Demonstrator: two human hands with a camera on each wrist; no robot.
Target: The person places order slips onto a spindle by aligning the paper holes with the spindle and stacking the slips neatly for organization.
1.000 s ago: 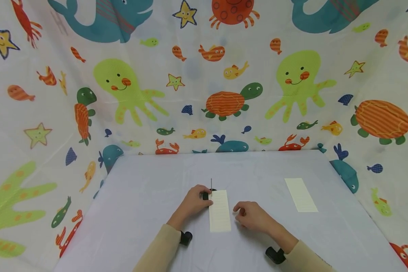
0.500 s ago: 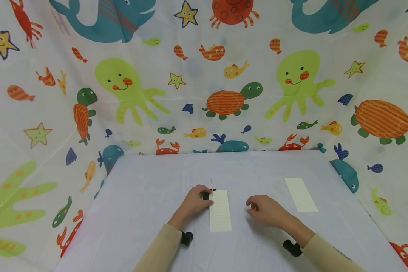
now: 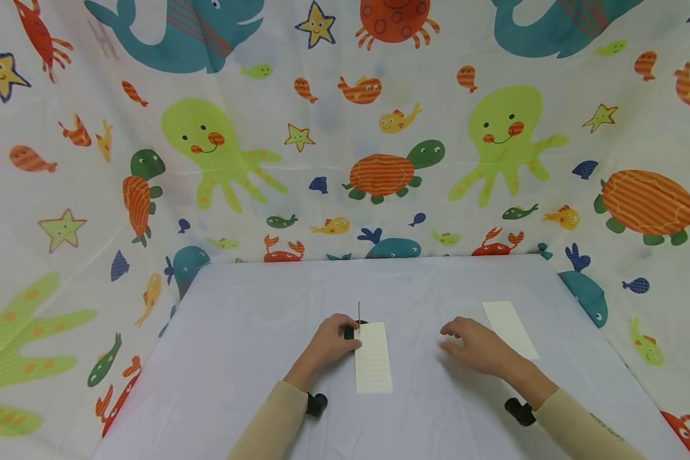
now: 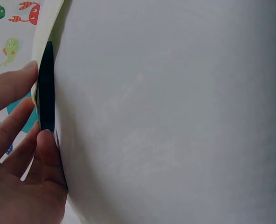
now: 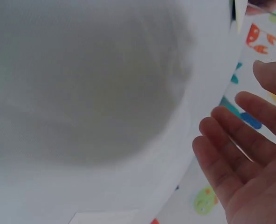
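Observation:
A receipt spike with a flat black base (image 3: 349, 333) and a thin upright metal rod (image 3: 359, 313) stands near the table's middle. Over part of the base lies a pale, lined paper slip (image 3: 374, 364), its top end at the rod. My left hand (image 3: 331, 342) grips the base from the left, thumb on the slip's edge. In the left wrist view, the dark base (image 4: 46, 88) shows edge-on between fingers and thumb, under the paper. To the right, my right hand (image 3: 477, 345) is raised above the table, fingers loosely bent and holding nothing.
A second pale paper slip (image 3: 512, 326) lies on the white-covered table (image 3: 236, 332), just beyond the right hand and partly behind it. A curtain (image 3: 316, 236) printed with sea animals hangs behind the table and on both sides. Each wrist wears a black camera.
My right hand has moved away from the lined slip, rightward and slightly farther back towards the second slip, its fingers loosening. The left hand, spike and slip keep their places.

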